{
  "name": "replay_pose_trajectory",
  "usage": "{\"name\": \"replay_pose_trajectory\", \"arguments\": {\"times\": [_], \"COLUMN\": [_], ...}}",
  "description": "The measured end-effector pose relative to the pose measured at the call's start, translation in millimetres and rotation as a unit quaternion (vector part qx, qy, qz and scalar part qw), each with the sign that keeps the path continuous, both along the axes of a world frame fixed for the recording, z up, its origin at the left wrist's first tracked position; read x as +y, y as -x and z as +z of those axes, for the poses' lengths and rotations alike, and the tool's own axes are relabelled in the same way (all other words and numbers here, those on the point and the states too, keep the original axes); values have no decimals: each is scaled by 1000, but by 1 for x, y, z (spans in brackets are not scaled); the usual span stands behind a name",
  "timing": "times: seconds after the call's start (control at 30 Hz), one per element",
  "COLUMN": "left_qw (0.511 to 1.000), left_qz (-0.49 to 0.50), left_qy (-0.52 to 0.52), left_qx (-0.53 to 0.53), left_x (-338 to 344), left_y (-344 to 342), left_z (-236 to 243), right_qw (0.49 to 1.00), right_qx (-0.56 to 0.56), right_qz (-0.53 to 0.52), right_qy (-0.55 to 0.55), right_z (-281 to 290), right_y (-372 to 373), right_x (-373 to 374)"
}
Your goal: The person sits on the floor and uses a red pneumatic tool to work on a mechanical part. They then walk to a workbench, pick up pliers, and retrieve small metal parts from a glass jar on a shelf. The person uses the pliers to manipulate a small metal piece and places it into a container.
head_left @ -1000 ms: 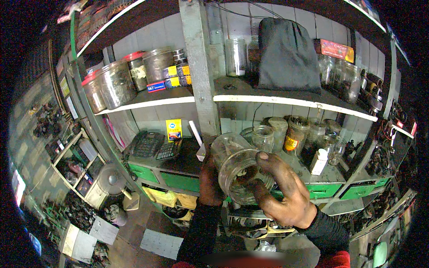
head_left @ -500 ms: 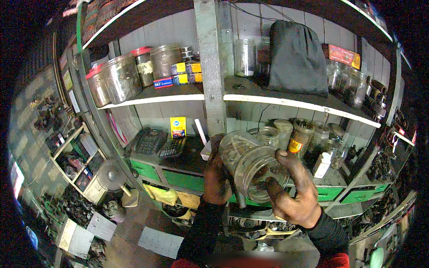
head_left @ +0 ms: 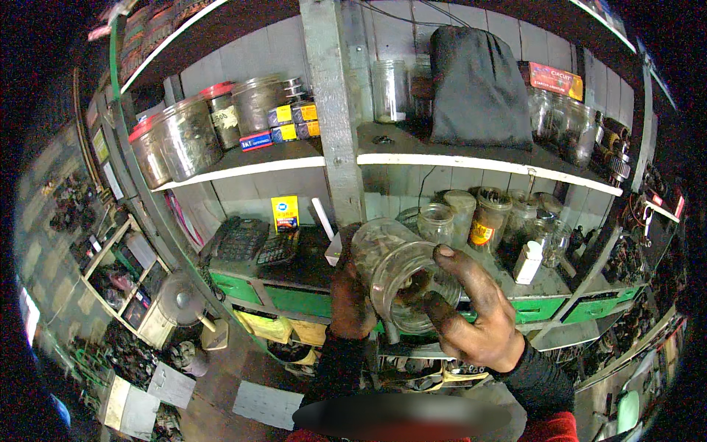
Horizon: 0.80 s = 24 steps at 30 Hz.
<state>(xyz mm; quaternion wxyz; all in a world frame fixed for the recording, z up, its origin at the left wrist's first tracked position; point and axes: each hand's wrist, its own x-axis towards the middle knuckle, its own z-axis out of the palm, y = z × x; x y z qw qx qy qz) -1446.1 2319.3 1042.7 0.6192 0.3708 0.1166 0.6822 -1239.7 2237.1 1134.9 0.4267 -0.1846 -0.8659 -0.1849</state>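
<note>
The right hand (head_left: 482, 313) is reached up from below, wrist raised, its thumb and a finger set apart at the mouth of the clear jar (head_left: 377, 243); whether anything is pinched cannot be told through the cloudy glass. The jar's mouth is apparently being worked at, so a steady hold is called for. The jar is gripped, tilted, by the left hand (head_left: 350, 298) over the front edge of the bench (head_left: 558, 285). Beyond, a white bottle (head_left: 528, 264) is seen.

Dark desk (head_left: 313, 274), on it keypad devices (head_left: 234, 240), clustered jars (head_left: 461, 215), white bottle (head_left: 527, 265), white-edged shelf (head_left: 479, 159) above, bearing capped containers (head_left: 223, 116), small boxes (head_left: 256, 142), black bag (head_left: 477, 92)
</note>
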Motion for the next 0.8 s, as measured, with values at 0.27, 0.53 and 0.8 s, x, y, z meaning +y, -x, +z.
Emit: {"name": "replay_pose_trajectory", "arguments": {"times": [0.27, 0.53, 0.8], "left_qw": [995, 986, 980], "left_qz": [-9, -33, -8], "left_qy": [72, 160, 194], "left_qx": [63, 26, 33], "left_x": [8, -33, -91], "left_y": [20, 38, 67], "left_z": [-40, -71, -104], "right_qw": [999, 989, 971], "right_qx": [21, 33, 47], "right_qz": [30, 59, 101], "right_qy": [12, 129, 210], "right_z": [-13, -39, -86], "right_y": [-8, 0, 23], "right_x": [2, 2, 5]}}
